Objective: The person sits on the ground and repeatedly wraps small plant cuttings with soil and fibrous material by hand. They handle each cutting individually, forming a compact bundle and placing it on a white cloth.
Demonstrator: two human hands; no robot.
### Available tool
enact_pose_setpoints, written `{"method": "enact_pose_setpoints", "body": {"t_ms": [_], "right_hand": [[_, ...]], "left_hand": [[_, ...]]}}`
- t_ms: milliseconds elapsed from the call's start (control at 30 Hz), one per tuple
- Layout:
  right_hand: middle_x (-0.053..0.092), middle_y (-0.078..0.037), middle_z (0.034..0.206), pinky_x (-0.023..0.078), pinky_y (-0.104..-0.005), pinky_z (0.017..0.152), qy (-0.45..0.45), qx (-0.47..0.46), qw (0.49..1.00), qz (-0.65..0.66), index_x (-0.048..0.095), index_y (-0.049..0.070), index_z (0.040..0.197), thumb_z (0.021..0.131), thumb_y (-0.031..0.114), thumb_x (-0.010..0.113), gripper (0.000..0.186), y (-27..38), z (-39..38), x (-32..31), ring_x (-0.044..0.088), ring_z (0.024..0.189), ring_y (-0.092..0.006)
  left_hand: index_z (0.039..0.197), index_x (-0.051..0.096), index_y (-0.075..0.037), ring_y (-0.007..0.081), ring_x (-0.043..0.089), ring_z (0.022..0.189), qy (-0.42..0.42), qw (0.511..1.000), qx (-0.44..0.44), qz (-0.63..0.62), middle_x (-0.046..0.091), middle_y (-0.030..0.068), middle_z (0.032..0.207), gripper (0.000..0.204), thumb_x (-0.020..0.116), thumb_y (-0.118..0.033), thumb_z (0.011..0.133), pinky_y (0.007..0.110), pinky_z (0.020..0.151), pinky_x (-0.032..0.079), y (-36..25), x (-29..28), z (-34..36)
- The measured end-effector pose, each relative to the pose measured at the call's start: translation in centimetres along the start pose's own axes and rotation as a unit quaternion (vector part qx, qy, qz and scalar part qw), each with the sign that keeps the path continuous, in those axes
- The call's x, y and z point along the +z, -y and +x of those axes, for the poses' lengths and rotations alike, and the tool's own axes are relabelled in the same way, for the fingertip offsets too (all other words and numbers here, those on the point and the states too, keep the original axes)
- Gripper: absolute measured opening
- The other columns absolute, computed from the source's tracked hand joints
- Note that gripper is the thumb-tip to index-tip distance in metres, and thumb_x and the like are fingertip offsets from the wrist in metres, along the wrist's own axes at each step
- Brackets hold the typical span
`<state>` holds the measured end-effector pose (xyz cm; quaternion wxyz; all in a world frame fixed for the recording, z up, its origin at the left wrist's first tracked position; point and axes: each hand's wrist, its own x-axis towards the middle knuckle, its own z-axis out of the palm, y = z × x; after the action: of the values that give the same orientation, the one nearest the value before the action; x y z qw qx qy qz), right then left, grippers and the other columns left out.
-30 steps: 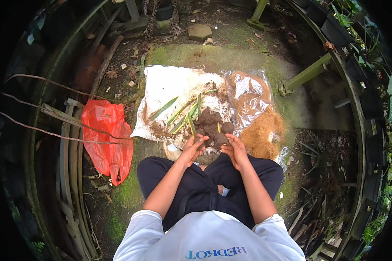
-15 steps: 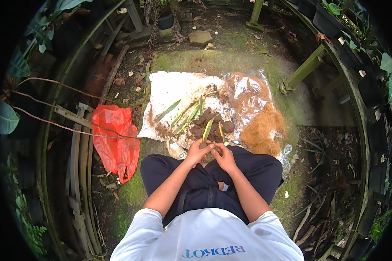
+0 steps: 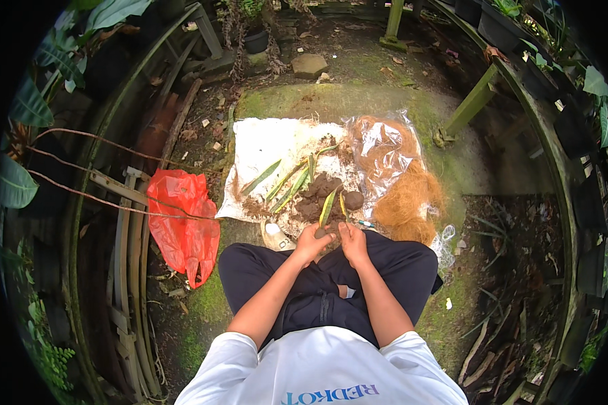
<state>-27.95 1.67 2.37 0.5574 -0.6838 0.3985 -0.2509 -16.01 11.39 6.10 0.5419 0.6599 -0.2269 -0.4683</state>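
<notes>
My left hand [image 3: 311,244] is closed around a lump of dark soil [image 3: 321,233] at my lap. A green, yellow-edged snake plant leaf cutting [image 3: 327,206] stands up from that lump. Close beside it, my right hand [image 3: 353,244] has its fingers curled in; what they hold, if anything, is hidden. A narrow yellowish leaf piece [image 3: 343,204] shows just beyond the right fingertips. Past my hands, a heap of moist dark soil [image 3: 315,196] and a round soil ball [image 3: 353,200] lie on a white sheet [image 3: 255,143]. Several leaf cuttings [image 3: 294,185] lie there too.
Brown coconut fibre [image 3: 409,197] spills from a clear plastic bag [image 3: 382,138] on the sheet's right. A red plastic bag [image 3: 182,226] lies left, near wooden slats [image 3: 125,270]. By my left knee is a pale sandal-like item [image 3: 275,237]. A stone [image 3: 309,66] sits farther off.
My right hand has drawn slightly away from the soil lump to the right, its fingers more curled. The left hand keeps the lump, and its leaf now sits a little farther right.
</notes>
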Motion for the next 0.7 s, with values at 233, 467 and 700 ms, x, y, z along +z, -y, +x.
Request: {"method": "enact_pose_setpoints", "body": {"t_ms": [233,467,700], "right_hand": [[0.043,-0.004,0.06,0.034,-0.0321,0.053,-0.034,-0.006,0.999,-0.007,0.052,0.001,0.074,0.103,0.032,0.054,0.042,-1.0,0.0,0.4,0.037,0.06,-0.0091],[0.045,0.002,0.061,0.035,-0.0287,0.052,-0.109,-0.032,0.993,-0.025,0.053,0.004,0.076,0.105,0.033,0.052,0.041,0.3,-0.2,1.4,0.04,0.059,-0.0062],[0.049,0.001,0.071,0.041,-0.0256,0.053,-0.156,0.062,0.974,0.155,0.056,0.004,0.095,0.104,0.027,0.054,0.025,-0.6,1.8,-0.3,0.046,0.059,-0.0072]], "left_hand": [[0.115,0.062,0.003,0.0055,0.055,0.072,-0.016,0.999,0.041,0.015,0.061,0.0003,0.084,0.037,0.075,-0.014,0.085,0.023,0.062,0.045,0.3,0.3,-0.1],[0.117,0.062,0.001,0.006,0.053,0.065,-0.03,0.998,0.045,0.028,0.062,0.0002,0.086,0.037,0.074,-0.013,0.086,0.023,0.058,0.044,0.7,-0.3,-0.1],[0.122,0.057,-0.002,0.0056,0.054,0.061,-0.026,0.996,-0.039,-0.078,0.061,-0.0013,0.081,0.039,0.073,-0.014,0.088,0.021,0.055,0.042,0.2,-4.2,-1.1]]}}
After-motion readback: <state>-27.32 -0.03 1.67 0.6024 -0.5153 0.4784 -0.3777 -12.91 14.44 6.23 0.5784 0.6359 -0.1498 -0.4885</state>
